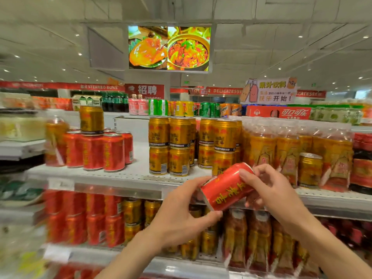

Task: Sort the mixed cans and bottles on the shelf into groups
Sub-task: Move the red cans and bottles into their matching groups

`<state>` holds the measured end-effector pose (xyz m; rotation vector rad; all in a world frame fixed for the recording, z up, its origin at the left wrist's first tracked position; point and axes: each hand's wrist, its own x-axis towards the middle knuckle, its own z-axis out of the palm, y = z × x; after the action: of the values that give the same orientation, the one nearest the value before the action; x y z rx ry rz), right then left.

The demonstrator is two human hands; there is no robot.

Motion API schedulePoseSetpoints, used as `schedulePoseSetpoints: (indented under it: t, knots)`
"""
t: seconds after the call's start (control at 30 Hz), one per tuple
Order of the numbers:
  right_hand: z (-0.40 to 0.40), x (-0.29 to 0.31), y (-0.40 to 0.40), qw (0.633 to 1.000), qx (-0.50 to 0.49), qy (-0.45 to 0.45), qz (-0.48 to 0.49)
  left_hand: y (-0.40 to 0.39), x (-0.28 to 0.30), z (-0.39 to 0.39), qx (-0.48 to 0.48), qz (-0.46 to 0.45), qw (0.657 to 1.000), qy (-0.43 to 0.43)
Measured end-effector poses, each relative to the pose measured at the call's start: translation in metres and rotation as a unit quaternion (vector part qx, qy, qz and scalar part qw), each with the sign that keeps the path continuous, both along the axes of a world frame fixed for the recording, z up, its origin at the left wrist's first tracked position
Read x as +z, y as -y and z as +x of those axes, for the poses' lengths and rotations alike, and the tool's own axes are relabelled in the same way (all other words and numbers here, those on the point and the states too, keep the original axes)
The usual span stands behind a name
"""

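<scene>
Readable writing sits mostly in the background: a red banner [98, 87] reads "STEAMED BUNS", another [225, 90] reads "DELICATESSEN", a red sign [145, 90] shows 招聘, and a red carton [278, 112] carries 可口可乐. A hanging card [269, 91] ends in 开始!. The gold cans [170, 146], stacked 2 high on the white shelf [120, 174], bear 红牛.

The red can [227, 186] is held tilted in front of the shelf edge, its top toward the upper right, with yellow Chinese characters running along its side; they are too skewed to read with certainty. The left hand [181, 214] pinches its lower end between thumb and fingers. The right hand [269, 188] wraps its upper end, fingers curled over the rim.

A cluster of matching red cans [100, 152] stands at the shelf's left, 1 gold can [91, 119] on top of them. Shrink-wrapped bottles [281, 152] fill the right.
</scene>
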<state>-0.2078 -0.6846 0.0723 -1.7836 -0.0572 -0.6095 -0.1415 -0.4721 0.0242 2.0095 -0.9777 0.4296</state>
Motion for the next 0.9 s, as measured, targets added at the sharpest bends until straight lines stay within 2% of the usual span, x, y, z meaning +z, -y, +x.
schedulePoseSetpoints:
  t: [0.17, 0.37, 0.6, 0.9]
  knots:
    - [0.031, -0.009, -0.096, 0.999, 0.033, -0.002, 0.004, -0.102, -0.003, 0.020, 0.026, -0.003, 1.000, 0.004]
    - [0.074, 0.005, -0.179, 0.998, 0.066, 0.019, -0.014, -0.187, 0.001, 0.047, 0.076, -0.016, 0.997, 0.003]
    - [0.122, 0.019, -0.230, 0.992, 0.110, 0.046, -0.031, -0.237, 0.011, 0.082, 0.100, -0.020, 0.995, -0.005]
    - [0.179, 0.036, -0.257, 0.985, 0.146, 0.067, -0.058, -0.272, 0.041, 0.120, 0.148, 0.005, 0.988, 0.040]
